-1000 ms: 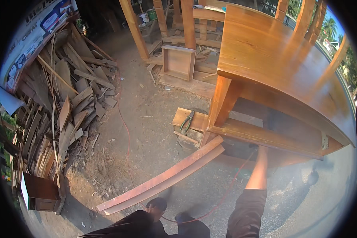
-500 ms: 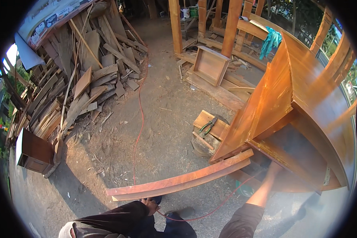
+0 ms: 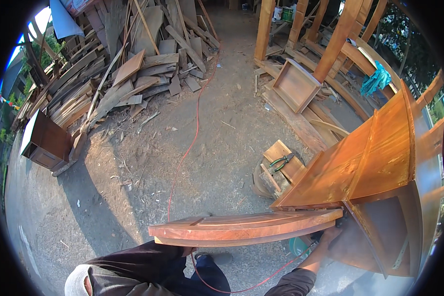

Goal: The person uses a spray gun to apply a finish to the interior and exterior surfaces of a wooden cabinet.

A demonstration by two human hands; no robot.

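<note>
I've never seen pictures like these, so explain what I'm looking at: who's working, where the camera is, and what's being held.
There is no machine here, just a person's two bare hands. A wide fisheye camera on that person's head looks down, so straight edges bend near the rim. The right hand is beside a glossy wooden cabinet; what it grasps is too hidden to tell. The left hand shows just below a long reddish wooden panel, which mostly hides it. On the ground are a red hose and a heap of wood pieces. Green-handled pliers rest on a small board.
</note>
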